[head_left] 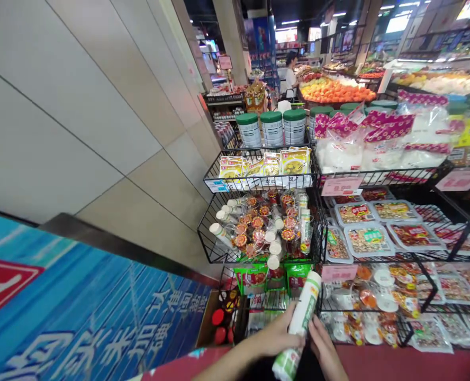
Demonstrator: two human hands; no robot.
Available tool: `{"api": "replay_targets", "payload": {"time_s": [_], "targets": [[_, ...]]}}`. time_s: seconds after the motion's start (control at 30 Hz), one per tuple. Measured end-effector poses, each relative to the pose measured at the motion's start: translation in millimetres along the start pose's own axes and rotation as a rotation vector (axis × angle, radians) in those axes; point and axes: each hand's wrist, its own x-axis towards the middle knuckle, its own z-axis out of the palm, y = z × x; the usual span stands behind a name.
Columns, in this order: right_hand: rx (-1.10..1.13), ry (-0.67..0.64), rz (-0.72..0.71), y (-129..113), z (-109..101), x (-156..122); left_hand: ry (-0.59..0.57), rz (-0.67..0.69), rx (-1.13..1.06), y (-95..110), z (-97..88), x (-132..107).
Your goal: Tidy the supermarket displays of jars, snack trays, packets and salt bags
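A long white-and-green cylindrical pack (304, 307), with printed lettering, is held tilted in front of the shelves. My left hand (282, 334) is closed round its lower part, thumb across the front. At its right side, my right hand (323, 341) touches the pack with its fingertips; part of its grip is hidden behind the pack. Just beyond stands a black wire basket (223, 260) holding similar white-ended cylinders (219, 231) and clear-wrapped packs with red-and-orange round tops (258, 222). What is inside the cylinders cannot be made out.
Above sit yellow-and-white packets (294, 161) and green-lidded tubs (272, 128). To the right are sealed trays (370, 239) and white bags with pink tops (340, 151). A tiled wall (88, 106) and blue printed panel (111, 312) flank the left. A person (290, 76) stands far back.
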Motion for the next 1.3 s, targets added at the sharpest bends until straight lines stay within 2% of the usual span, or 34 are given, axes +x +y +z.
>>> {"api": "replay_targets", "payload": {"time_s": [0.1, 0.17, 0.23, 0.3, 0.37, 0.43, 0.53, 0.6, 0.67, 0.77, 0.83, 0.93, 1.03, 1.1, 1.13, 1.2, 1.3], "targets": [[0.182, -0.078, 0.092, -33.8, -31.2, 1.4, -0.148, -0.031, 0.175, 23.2, 24.8, 8.8], [0.241, -0.102, 0.144, -57.9, -61.8, 2.9, -0.14, 0.013, 0.226, 26.9, 48.7, 14.7], [0.265, -0.077, 0.158, -77.6, -96.8, 3.2, -0.031, 0.039, 0.137, 22.5, 72.0, 23.6], [0.296, -0.052, 0.132, -91.9, -132.1, 2.3, 0.139, 0.011, -0.072, 12.7, 89.1, 35.5], [0.33, -0.044, 0.123, -101.7, -162.3, 1.4, 0.34, -0.05, -0.288, 1.9, 97.2, 46.7], [0.318, -0.075, 0.161, -108.1, -181.3, 2.0, 0.525, -0.103, -0.44, -5.9, 97.1, 52.8], [0.235, -0.1, 0.167, -112.1, -180.8, 5.1, 0.741, -0.051, -0.542, -7.6, 88.0, 49.8], [0.144, -0.074, 0.096, -112.4, -162.6, 6.7, 0.877, 0.046, -0.586, -3.5, 79.4, 42.8], [0.021, -0.077, 0.013, -112.8, -135.0, 7.0, 0.964, 0.108, -0.646, 1.6, 69.2, 34.8], [-0.157, -0.199, -0.046, -116.5, -85.4, 7.0, 0.997, 0.145, -0.692, 7.0, 47.8, 21.6], [-0.223, -0.292, -0.046, -121.0, -50.2, 8.8, 1.063, 0.201, -0.649, 9.5, 26.9, 9.1], [-0.261, -0.337, -0.053, -126.6, -1.3, 15.5, 1.329, 0.354, -0.536, 16.2, -17.3, -20.0], [-0.226, -0.239, -0.104, -124.2, 32.1, 24.5, 1.688, 0.522, -0.266, 27.8, -74.6, -57.9], [-0.182, -0.148, -0.132, -116.1, 41.5, 29.1, 1.837, 0.577, 0.038, 34.6, -115.7, -79.5], [-0.169, -0.101, -0.137, -110.3, 42.3, 30.4, 1.859, 0.568, 0.199, 36.4, -135.8, -86.9], [-0.157, 0.001, -0.132, -96.7, 37.4, 30.4, 1.81, 0.482, 0.471, 35.6, -172.6, -92.5], [-0.133, 0.14, -0.098, -76.5, 19.0, 25.7, 1.643, 0.272, 0.67, 23.1, -214.0, -78.5]]}}
